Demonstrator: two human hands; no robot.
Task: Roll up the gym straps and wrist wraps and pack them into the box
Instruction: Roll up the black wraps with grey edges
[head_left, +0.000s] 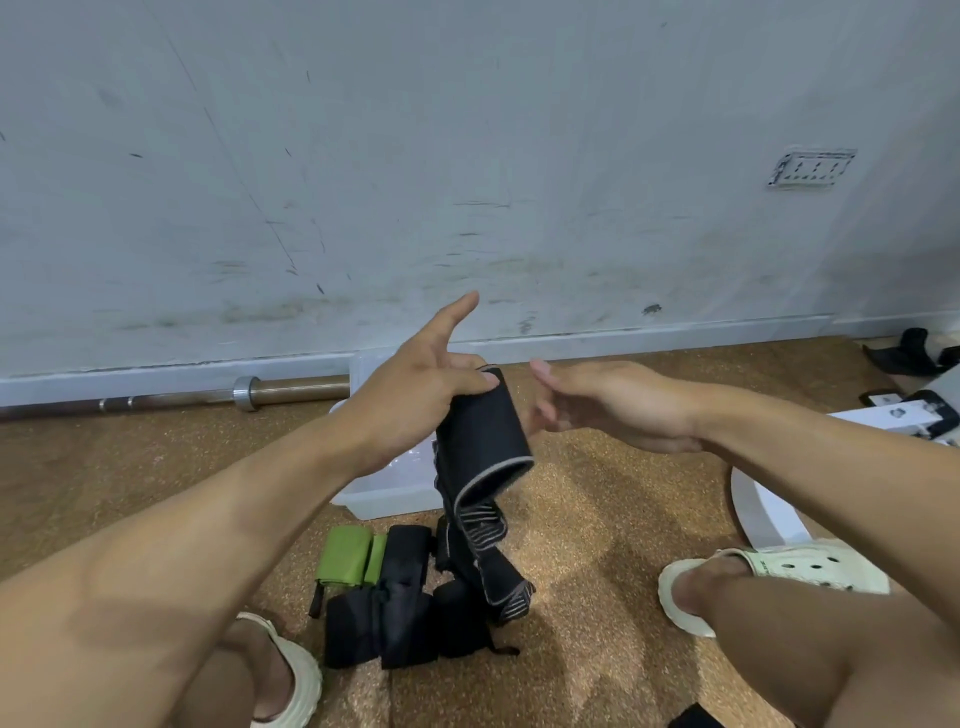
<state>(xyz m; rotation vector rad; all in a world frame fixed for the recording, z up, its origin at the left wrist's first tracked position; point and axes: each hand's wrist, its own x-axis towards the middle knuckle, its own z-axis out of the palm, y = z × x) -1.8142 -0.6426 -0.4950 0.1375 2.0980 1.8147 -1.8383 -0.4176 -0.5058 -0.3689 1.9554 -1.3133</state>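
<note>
Your left hand (415, 395) pinches the soft, floppy strap (483, 441) by its padded top; your right hand (597, 405) hangs loose beside it, so grab the dangling tail

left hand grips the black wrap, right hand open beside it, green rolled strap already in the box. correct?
Not quite. The green rolled strap is not in the box; the head view shows it on the floor in front of the box, next to the black straps. The rest holds: the left hand grips the black wrap, and the right hand is open beside it.
</note>
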